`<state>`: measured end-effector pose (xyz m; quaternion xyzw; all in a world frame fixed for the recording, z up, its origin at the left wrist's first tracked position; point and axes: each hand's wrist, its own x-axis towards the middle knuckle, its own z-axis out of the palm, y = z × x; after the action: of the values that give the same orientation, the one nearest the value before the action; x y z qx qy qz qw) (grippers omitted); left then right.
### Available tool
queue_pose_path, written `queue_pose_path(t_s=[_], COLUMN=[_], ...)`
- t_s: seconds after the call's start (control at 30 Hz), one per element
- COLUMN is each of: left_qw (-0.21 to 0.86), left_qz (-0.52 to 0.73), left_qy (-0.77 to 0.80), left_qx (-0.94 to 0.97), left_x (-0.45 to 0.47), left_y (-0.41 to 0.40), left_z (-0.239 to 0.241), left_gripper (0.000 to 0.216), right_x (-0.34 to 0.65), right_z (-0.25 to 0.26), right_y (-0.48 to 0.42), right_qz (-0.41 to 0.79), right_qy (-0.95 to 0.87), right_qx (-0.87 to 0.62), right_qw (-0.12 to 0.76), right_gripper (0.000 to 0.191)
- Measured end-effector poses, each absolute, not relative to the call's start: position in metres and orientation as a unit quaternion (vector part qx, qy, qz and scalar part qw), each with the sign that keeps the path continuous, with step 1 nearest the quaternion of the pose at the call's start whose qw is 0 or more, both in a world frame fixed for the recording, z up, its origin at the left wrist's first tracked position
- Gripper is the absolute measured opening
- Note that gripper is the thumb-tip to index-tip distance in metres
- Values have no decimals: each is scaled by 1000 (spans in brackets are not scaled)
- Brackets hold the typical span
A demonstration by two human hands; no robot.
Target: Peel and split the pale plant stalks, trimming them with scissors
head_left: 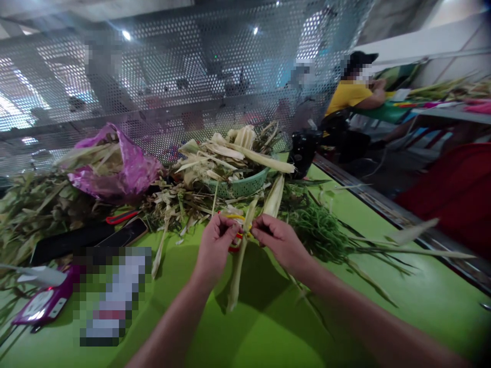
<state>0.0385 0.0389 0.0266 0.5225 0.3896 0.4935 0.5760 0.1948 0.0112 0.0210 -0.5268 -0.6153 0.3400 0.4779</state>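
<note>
Above the green table, my left hand (219, 243) is closed in a pinch at the left side of a pale husk strip (235, 278). From the right, my right hand (276, 236) pinches at the same strip, its fingertips close to the left ones. The strip hangs down between both hands, and its upper end sticks up past them. Just behind the fingers shows a small red and yellow object (235, 243), partly hidden; its kind I cannot tell. A broader pale husk (274, 197) rises behind my right hand.
Behind the hands stands a green basket (240, 186) heaped with dry husks. A pink plastic bag (115, 174), leafy piles, a phone (123, 235) and a purple device (48, 301) are at left. Green strands (322, 230) lie at right. A person in yellow (349, 94) sits beyond.
</note>
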Motion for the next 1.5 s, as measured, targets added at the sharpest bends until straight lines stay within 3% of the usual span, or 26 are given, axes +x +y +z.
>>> queue_pose_path(t_s=[0.6,0.87,1.5], left_qw=[533,564,630], left_qz=[453,402,423], left_qy=[377,362,340], left_qx=[608,624,556], left_x=[37,43,46], left_y=[47,41,38], left_z=[21,20,21], left_gripper=[12,8,21], right_x=[196,195,198], right_z=[33,33,42], right_y=[4,1,2], right_qz=[169,161,250], right_qy=[-695,-688,-653], right_qx=[-537,-538,-500], right_qw=[446,459,510], right_gripper=[6,6,10])
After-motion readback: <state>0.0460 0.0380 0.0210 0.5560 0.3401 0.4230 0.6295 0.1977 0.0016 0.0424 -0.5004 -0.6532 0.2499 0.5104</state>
